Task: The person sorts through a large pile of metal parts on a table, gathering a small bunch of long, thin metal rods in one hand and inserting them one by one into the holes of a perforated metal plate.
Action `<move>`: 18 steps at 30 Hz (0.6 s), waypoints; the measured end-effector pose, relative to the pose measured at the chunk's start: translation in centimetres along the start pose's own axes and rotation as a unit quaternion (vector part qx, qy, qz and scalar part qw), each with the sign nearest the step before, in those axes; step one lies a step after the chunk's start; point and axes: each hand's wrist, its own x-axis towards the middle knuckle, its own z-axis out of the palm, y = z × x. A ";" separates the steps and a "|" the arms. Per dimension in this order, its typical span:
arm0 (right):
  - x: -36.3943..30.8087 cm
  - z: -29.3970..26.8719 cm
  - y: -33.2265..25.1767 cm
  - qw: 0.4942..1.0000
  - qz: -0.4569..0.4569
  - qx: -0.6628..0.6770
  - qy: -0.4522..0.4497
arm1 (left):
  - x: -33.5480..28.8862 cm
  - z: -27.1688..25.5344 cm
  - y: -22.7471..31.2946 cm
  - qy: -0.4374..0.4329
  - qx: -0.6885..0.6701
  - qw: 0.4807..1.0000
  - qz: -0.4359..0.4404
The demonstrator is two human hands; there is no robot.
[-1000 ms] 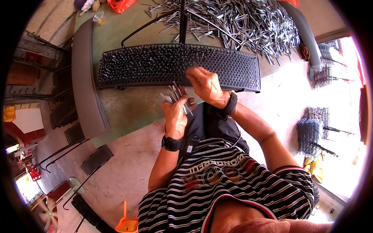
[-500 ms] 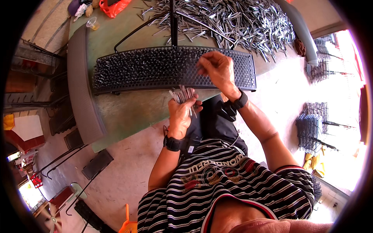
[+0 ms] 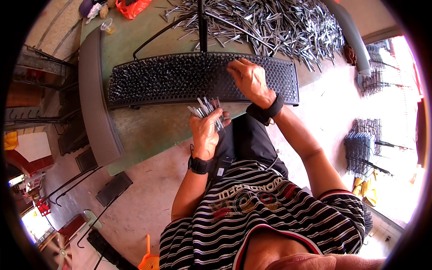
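My left hand [image 3: 205, 131] is closed round a bundle of thin silvery metal strips [image 3: 206, 107], their ends fanning out above the thumb. It sits just in front of the table's near edge. A long black perforated rack [image 3: 284, 80] lies in front of me, slightly curved. Many small upright pieces fill its holes from the left end to about the middle; the holes at the right end show bare. My right hand [image 3: 253, 82] is over the rack, right of the filled part, with thumb and fingers pinched together. What the fingertips hold, if anything, is too small to make out.
A large heap of loose metal strips [image 3: 288, 27] covers the far right of the green table [image 3: 144, 130]. A black metal stand [image 3: 202, 27] rises behind the rack. Grey curved panels [image 3: 92, 90] flank the table. A plastic cup [image 3: 108, 26] and red bag [image 3: 133, 8] are at far left.
My right hand's fingers have drawn together into a tighter pinch over the rack. My left hand has shifted slightly left, and the strips in it are tilted differently.
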 end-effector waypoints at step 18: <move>-0.8 -0.4 -1.8 0.970 0.136 0.198 0.040 | 0.2 -0.2 -0.1 -0.006 -0.015 1.000 0.010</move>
